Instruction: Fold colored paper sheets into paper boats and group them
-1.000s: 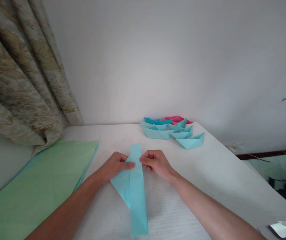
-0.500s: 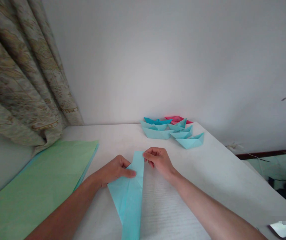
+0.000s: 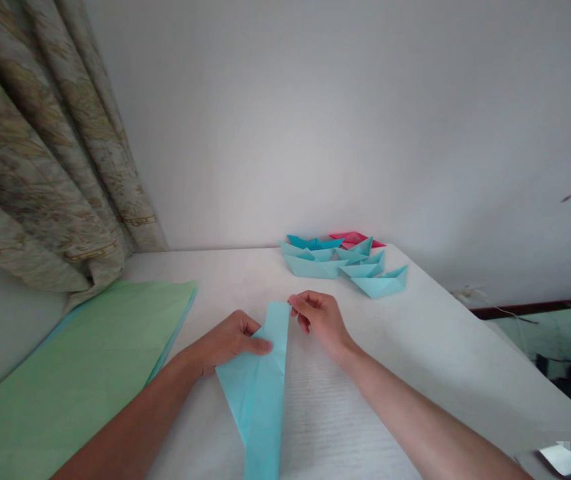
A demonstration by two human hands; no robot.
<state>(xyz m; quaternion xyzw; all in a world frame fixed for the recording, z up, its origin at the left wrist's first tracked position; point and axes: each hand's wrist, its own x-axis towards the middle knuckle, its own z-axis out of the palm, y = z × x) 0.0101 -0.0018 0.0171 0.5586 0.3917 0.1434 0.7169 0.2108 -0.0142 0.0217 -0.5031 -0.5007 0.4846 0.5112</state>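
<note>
White table [image 3: 325, 413], one folded light-blue paper [image 3: 265, 400] at six o'clock: left hand [image 3: 232, 341] clamps it, thumb on top; right hand [image 3: 319, 319] has fingers nearly closed at its top corner, grip unclear. Relative to it, six visible paper boats [image 3: 382, 285] at one o'clock (one red, one dark blue, four light blue); one green sheet [image 3: 80, 360] at nine.

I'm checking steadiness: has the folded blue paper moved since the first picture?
Yes: the folded blue paper has come nearer; its top end now lies farther from the back edge of the white table.
</note>
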